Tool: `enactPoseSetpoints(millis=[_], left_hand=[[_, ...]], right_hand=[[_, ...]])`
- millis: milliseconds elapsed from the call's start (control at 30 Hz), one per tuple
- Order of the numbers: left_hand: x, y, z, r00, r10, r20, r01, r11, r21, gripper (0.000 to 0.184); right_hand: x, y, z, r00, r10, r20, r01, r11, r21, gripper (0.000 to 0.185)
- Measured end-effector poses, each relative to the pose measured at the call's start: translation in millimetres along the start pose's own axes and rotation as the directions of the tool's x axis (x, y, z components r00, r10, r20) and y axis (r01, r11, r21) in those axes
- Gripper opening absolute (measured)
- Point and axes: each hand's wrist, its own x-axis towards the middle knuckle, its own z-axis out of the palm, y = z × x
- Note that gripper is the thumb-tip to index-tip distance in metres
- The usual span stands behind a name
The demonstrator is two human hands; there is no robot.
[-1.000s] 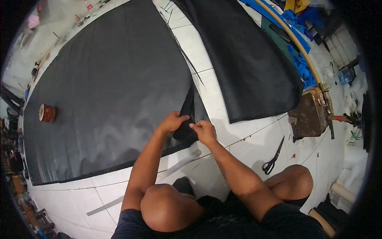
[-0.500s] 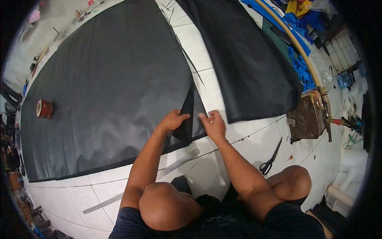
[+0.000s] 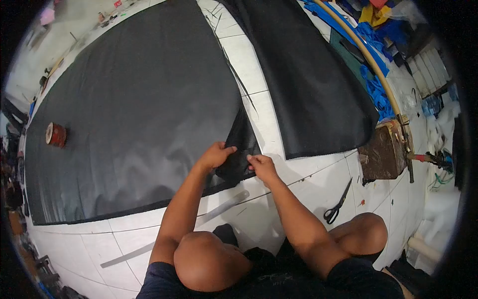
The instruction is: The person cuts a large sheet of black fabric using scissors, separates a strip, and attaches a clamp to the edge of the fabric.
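A large black sheet (image 3: 134,99) lies on the white tiled floor, its near right corner lifted and folded back. My left hand (image 3: 217,155) pinches the folded edge of this sheet. To its right, my right hand (image 3: 262,167) has thumb and fingers pressed together on the corner of the black material. A second black sheet (image 3: 313,94) lies to the right, across a strip of floor. Thin black offcuts (image 3: 239,79) lie along that strip. A metal ruler (image 3: 219,207) rests on the floor below the sheet, partly hidden by my left arm.
Black scissors (image 3: 338,204) lie on the tiles right of my right arm. A red round container (image 3: 56,135) stands on the sheet at the left. At the right are a brown block (image 3: 382,152), a long curved pole (image 3: 366,47) and blue material (image 3: 377,92).
My right hand moved right and came off the corner, then returned left and down to pinch the material. My left hand has stayed at the fold.
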Motion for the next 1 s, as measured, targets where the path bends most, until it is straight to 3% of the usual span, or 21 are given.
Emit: enactPoseSetpoints(millis=[33, 67, 133, 167, 233, 267, 300, 367, 500, 567, 700, 767, 800, 833, 933, 967, 1000], left_hand=[[-6.8, 6.2, 1.1, 0.999, 0.008, -0.037, -0.008, 1.0, 0.001, 0.036], [-12.8, 11.3, 2.2, 0.997, 0.014, -0.072, -0.013, 1.0, 0.004, 0.037], [-15.8, 16.9, 2.2, 0.999, 0.0, -0.052, 0.0, 1.0, -0.004, 0.037], [-16.1, 18.0, 2.4, 0.999, -0.013, -0.03, 0.012, 1.0, -0.013, 0.036], [-1.5, 3.9, 3.4, 1.0, -0.004, -0.021, 0.005, 0.999, 0.037, 0.036], [4.5, -0.1, 3.7, 1.0, 0.006, -0.015, -0.005, 0.996, 0.084, 0.037], [3.0, 3.6, 4.1, 1.0, 0.01, -0.015, -0.009, 0.996, 0.085, 0.037], [-0.7, 8.4, 2.8, 0.999, -0.026, -0.029, 0.029, 0.995, 0.095, 0.036], [-1.2, -0.9, 1.3, 0.998, -0.002, -0.055, 0.01, 0.991, 0.135, 0.04], [7.3, -7.6, 4.4, 0.999, 0.034, -0.035, -0.033, 0.999, 0.026, 0.04], [2.4, -2.7, 4.1, 1.0, -0.007, -0.027, 0.007, 1.0, -0.008, 0.038], [-0.8, -3.8, 6.8, 0.998, -0.009, -0.055, 0.006, 0.998, -0.067, 0.038], [-1.5, -3.4, 6.5, 0.998, -0.012, -0.055, 0.008, 0.998, -0.067, 0.038], [-0.9, -1.8, 6.1, 0.999, -0.021, -0.033, 0.018, 0.996, -0.086, 0.038], [-3.1, 4.9, 7.2, 1.0, -0.028, 0.003, 0.028, 0.993, -0.115, 0.036], [-5.7, 10.8, 6.5, 1.0, -0.026, 0.007, 0.026, 0.991, -0.128, 0.033], [-8.0, 16.5, 5.6, 1.0, -0.022, 0.005, 0.023, 0.991, -0.128, 0.033]], right_hand=[[1.7, 6.4, -6.3, 0.999, 0.023, -0.032, -0.022, 0.999, 0.025, 0.038], [0.4, 5.7, -12.3, 0.962, -0.099, -0.254, 0.071, 0.991, -0.116, 0.039], [2.1, 3.0, -17.3, 0.748, -0.337, -0.572, 0.115, 0.915, -0.388, 0.04], [-0.1, -5.5, -16.4, 0.748, -0.334, -0.573, 0.113, 0.915, -0.386, 0.04], [-6.1, -26.9, -8.8, 0.776, -0.439, -0.452, 0.225, 0.863, -0.452, 0.043], [-9.0, -35.2, -3.8, 0.94, -0.224, -0.259, 0.155, 0.952, -0.264, 0.046], [-10.2, -33.5, 5.5, 0.938, -0.227, -0.261, 0.157, 0.952, -0.265, 0.046], [-14.0, -25.9, 23.4, 0.986, -0.167, 0.003, 0.161, 0.945, -0.284, 0.043], [-11.5, -15.6, 27.8, 0.996, -0.087, -0.027, 0.084, 0.992, -0.096, 0.038], [-8.3, -19.5, 19.7, 0.99, -0.137, -0.02, 0.126, 0.953, -0.277, 0.036], [-4.0, -12.8, 0.8, 0.996, -0.058, 0.067, 0.074, 0.959, -0.274, 0.039], [-0.9, 1.1, -3.9, 0.995, -0.066, -0.077, 0.054, 0.987, -0.155, 0.041], [-4.6, 2.2, -4.1, 0.924, -0.209, -0.321, 0.155, 0.97, -0.186, 0.043], [-5.6, 2.0, -2.9, 0.77, -0.365, -0.523, 0.125, 0.891, -0.437, 0.046], [-14.0, -23.8, -0.7, 0.744, -0.474, -0.472, 0.212, 0.836, -0.506, 0.054], [-16.4, -28.5, 5.1, 0.916, -0.304, -0.263, 0.192, 0.905, -0.379, 0.054], [-17.2, -31.5, 9.3, 0.991, -0.134, -0.002, 0.128, 0.957, -0.262, 0.054]])
